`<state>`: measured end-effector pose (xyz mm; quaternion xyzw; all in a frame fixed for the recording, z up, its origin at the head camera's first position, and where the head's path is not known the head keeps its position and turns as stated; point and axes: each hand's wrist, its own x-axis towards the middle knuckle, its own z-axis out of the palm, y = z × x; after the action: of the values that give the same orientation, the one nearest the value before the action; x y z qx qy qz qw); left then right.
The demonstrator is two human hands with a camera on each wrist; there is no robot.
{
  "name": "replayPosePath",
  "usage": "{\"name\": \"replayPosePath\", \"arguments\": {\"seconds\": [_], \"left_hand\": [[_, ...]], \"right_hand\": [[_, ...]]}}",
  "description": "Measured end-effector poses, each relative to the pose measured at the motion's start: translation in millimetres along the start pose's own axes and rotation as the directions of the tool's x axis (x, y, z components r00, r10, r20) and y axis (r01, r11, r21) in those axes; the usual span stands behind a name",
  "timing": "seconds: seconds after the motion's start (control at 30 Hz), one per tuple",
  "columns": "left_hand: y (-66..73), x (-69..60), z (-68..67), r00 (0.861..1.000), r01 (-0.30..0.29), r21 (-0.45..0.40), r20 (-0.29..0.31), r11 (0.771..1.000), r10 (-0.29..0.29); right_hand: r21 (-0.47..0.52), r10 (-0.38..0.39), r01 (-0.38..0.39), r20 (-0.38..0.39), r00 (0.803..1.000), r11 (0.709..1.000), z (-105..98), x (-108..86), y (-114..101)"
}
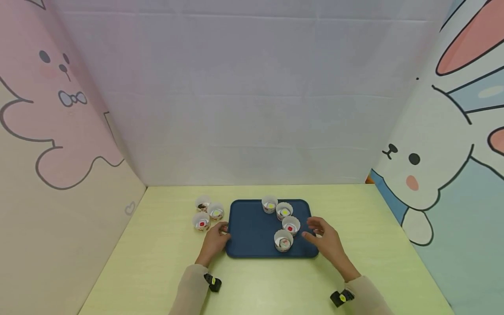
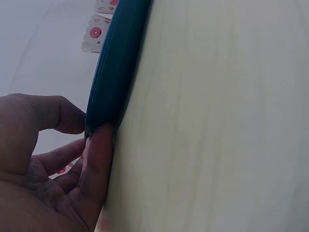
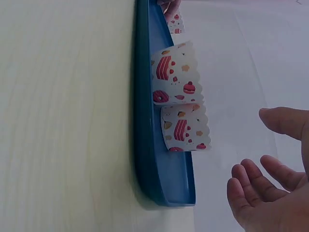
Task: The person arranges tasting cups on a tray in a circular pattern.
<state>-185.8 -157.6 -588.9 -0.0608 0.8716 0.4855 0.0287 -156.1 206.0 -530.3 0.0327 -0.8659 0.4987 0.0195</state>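
A dark blue tray lies on the table. My left hand grips its left rim; in the left wrist view the thumb bends at the rim and a finger lies against the outer wall. Above the tray's right edge hovers my right hand, fingers loosely bent and apart, holding nothing. Several white paper baking cups stand on the tray's right half, among them a front cup and one with a red item. Printed cakes and donuts decorate a cup in the right wrist view.
Three more paper cups stand on the table left of the tray: a rear cup, a cup with a yellow-green item and a front cup. Behind the table hangs a pale cloth; printed panels flank it.
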Motion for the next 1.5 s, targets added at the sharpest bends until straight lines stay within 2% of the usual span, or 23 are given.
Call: {"name": "replayPosePath", "arguments": {"seconds": [0.2,0.43,0.53,0.73,0.97,1.27,1.5], "left_hand": [[-1.0,0.7,-0.2,1.0,-0.004,0.002,0.0,1.0,0.004],[-1.1,-0.4,0.3,1.0,0.003,-0.004,0.002,1.0,-0.003],[-1.9,-0.3,0.6,1.0,0.0,-0.006,0.005,1.0,0.0],[-1.3,-0.4,0.4,1.0,-0.002,-0.004,0.002,1.0,0.002],[-0.1,0.3,0.3,1.0,0.004,-0.007,-0.003,1.0,-0.004],[-0.2,0.5,0.5,1.0,0.007,-0.003,-0.008,1.0,-0.007],[-0.3,1.3,0.3,1.0,0.005,-0.005,-0.006,1.0,-0.005]], "right_hand": [[0.051,0.034,-0.034,0.001,0.999,0.998,-7,7.1,13],[0.189,0.126,-0.14,0.081,0.989,0.972,-14,11.8,27],[0.183,0.157,-0.171,0.091,0.983,0.968,-15,14.0,31],[0.095,0.19,-0.199,0.094,0.977,0.975,-17,18.9,35],[0.092,0.238,-0.257,0.177,0.955,0.962,-18,19.9,38],[0.094,0.221,-0.244,0.204,0.954,0.965,-17,26.6,44],[0.047,0.245,-0.259,0.197,0.949,0.965,-14,31.4,45]]}}
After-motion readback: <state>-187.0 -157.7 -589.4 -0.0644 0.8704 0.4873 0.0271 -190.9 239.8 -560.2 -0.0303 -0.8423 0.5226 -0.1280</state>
